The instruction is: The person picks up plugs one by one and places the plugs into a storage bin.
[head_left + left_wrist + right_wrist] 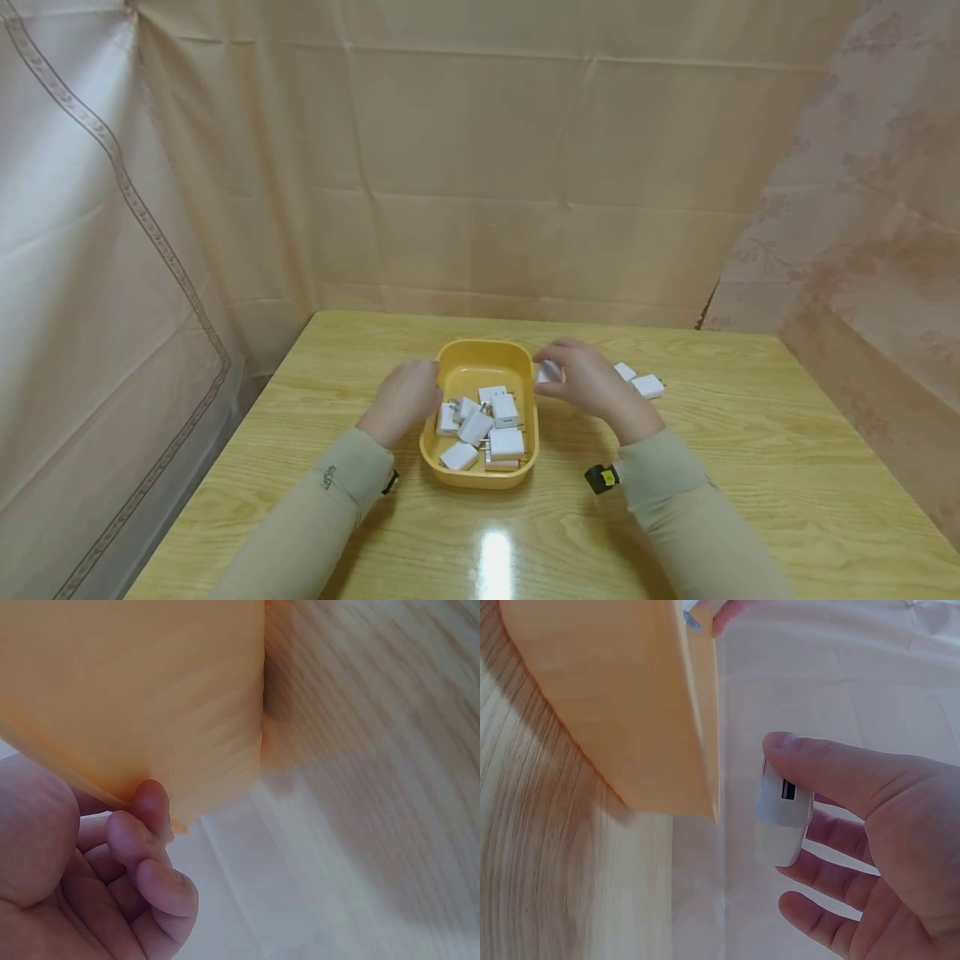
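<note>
A yellow plastic tray stands on the table with several white USB chargers heaped in its near part. My left hand pinches the tray's left rim; in the left wrist view, thumb and fingers meet over the edge of the yellow wall. Just outside the right rim, my right hand holds one white USB charger between thumb and fingers. Its USB slot shows in the right wrist view, and it is apart from the tray wall.
Two more white chargers lie on the wooden table, to the right behind my right hand. Cloth curtains hang around the back and sides. A black strap piece with a yellow mark sits at my right wrist.
</note>
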The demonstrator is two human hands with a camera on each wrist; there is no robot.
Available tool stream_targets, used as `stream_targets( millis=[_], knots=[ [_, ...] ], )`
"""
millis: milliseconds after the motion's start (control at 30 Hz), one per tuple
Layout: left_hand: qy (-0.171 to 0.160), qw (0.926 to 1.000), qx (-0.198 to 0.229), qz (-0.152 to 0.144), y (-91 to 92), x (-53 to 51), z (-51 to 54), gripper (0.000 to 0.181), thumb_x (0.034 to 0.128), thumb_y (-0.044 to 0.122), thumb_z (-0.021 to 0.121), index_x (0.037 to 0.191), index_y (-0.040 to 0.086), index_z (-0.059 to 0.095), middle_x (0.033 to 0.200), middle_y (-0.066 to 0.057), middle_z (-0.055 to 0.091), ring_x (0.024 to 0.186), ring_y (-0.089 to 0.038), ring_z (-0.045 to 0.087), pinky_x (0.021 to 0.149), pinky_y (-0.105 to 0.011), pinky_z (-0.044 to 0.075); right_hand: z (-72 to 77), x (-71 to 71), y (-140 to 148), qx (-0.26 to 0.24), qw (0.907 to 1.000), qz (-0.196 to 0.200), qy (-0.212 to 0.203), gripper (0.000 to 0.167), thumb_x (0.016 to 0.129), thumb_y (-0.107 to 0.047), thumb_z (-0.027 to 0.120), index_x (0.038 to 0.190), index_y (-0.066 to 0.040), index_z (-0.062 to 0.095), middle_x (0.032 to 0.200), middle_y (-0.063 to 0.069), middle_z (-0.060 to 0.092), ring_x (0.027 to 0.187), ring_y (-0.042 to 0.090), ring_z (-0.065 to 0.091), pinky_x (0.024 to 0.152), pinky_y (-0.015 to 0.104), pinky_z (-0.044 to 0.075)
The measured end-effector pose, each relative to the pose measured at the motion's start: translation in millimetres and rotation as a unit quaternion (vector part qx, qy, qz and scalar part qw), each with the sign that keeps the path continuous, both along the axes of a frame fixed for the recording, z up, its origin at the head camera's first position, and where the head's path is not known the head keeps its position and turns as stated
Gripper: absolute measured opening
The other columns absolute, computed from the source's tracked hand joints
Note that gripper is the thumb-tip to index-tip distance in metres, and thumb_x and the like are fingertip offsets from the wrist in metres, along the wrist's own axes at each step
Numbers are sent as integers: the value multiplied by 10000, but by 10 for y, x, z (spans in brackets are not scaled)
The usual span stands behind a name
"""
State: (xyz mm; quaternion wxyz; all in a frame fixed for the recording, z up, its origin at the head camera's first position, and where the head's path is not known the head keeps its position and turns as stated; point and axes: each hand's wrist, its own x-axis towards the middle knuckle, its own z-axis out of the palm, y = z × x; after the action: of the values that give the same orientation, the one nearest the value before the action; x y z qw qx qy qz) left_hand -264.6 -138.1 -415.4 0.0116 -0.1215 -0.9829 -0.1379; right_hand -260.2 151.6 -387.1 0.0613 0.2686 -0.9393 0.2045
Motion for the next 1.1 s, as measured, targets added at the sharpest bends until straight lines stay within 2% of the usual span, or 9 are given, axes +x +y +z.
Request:
stream_targets(
  millis=[233,433,700,1100],
  knots=[
    [-2,10000,38,-8,9,8,3,234,912,27,608,1112,-49,701,891,-113,661,695,-207,574,590,-321,491,27,-30,-124,152,9996,237,98,466,868,-310,826,1251,-82,693,1242,105,640,1044,282,629,906,481,524],
    [-70,9999,80,30,7,6,3,218,916,20,602,1099,-49,700,866,-108,648,683,-208,578,567,-307,480,57,-54,-220,280,9990,333,-54,482,884,-323,810,1276,-72,683,1292,100,635,1141,282,609,983,467,494],
    [-107,9999,9,64,1,-1,-7,234,919,25,596,1117,-49,696,850,-99,636,671,-207,577,550,-300,473,38,-91,-349,398,9985,356,-146,463,874,-299,822,1270,-93,696,1291,97,630,1143,289,611,986,473,495],
    [-214,9997,3,116,5,7,12,215,923,34,601,1104,-32,696,858,-93,634,682,-206,577,554,-300,475,16,-148,-442,582,9970,478,-196,427,872,-265,828,1241,-84,713,1180,65,657,1016,238,634,851,413,544]
  ],
)
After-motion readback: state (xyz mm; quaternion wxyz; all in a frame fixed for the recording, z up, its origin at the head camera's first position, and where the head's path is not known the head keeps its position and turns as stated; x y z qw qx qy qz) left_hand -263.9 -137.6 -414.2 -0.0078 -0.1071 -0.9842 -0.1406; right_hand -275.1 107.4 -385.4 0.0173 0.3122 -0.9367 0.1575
